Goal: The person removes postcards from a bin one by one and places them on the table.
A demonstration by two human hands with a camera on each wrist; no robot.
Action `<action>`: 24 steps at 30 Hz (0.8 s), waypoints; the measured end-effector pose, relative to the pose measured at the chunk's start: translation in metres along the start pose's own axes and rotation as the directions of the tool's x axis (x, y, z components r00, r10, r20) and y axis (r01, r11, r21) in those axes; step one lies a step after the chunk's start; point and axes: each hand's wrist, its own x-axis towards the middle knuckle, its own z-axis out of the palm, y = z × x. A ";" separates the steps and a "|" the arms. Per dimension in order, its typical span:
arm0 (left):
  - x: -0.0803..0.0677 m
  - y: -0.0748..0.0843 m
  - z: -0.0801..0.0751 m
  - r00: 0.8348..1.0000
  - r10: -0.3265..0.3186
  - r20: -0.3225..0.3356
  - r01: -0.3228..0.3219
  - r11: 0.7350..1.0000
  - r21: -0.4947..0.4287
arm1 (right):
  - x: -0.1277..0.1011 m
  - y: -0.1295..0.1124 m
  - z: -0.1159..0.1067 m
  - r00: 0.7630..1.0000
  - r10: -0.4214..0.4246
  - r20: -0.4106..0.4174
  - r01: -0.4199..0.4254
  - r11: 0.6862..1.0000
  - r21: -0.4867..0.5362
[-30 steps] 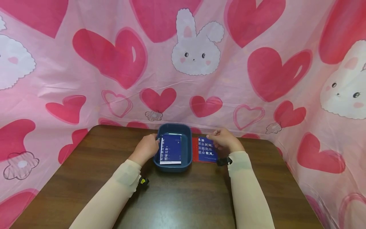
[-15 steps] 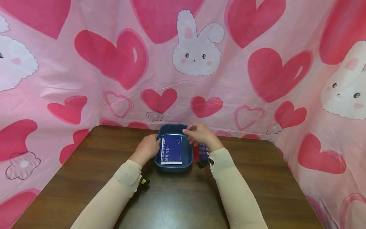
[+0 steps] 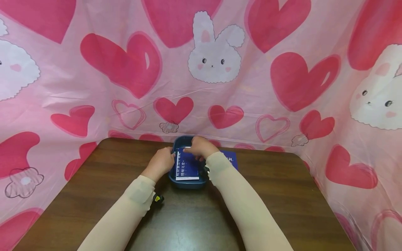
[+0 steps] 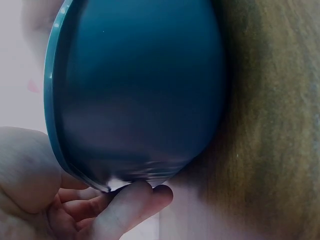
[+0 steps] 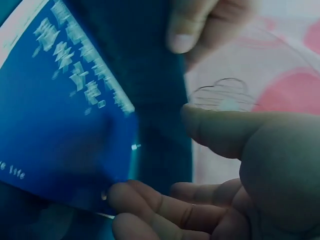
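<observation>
A dark blue plastic tub [image 3: 188,184] stands at the far middle of the brown table [image 3: 188,216]. A blue book [image 3: 187,169] with white characters lies inside it. My left hand [image 3: 161,162] grips the tub's left rim; in the left wrist view its fingers [image 4: 145,197] curl under the rim of the tub [image 4: 140,90]. My right hand [image 3: 198,148] reaches over the tub's far end. In the right wrist view its curled fingertips [image 5: 120,192] hook the edge of the book [image 5: 60,130], with the thumb held off it.
A second blue book [image 3: 231,159] lies flat on the table just right of the tub, partly behind my right forearm. Pink cloth with hearts and rabbits [image 3: 213,52] hangs close behind and to both sides of the table.
My right hand left the book on the table and swung left over the tub onto the far edge of the book inside. The left hand stayed on the rim.
</observation>
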 end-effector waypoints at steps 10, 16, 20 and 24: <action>0.002 -0.002 0.000 1.000 -0.023 0.021 0.024 0.998 -0.050 | 0.016 0.003 0.026 0.999 0.040 -0.033 -0.047 0.960 -0.274; 0.002 -0.002 0.000 1.000 -0.015 0.016 0.016 0.999 -0.038 | 0.009 -0.001 0.027 0.998 0.029 -0.050 -0.042 0.956 -0.291; 0.002 -0.001 0.000 1.000 -0.016 0.010 0.016 1.000 -0.027 | 0.007 -0.001 0.027 0.998 0.023 -0.061 -0.040 0.956 -0.291; 0.002 -0.001 0.001 0.999 -0.037 0.016 0.037 0.999 -0.025 | 0.005 0.000 0.026 0.996 0.030 -0.081 -0.052 0.959 -0.280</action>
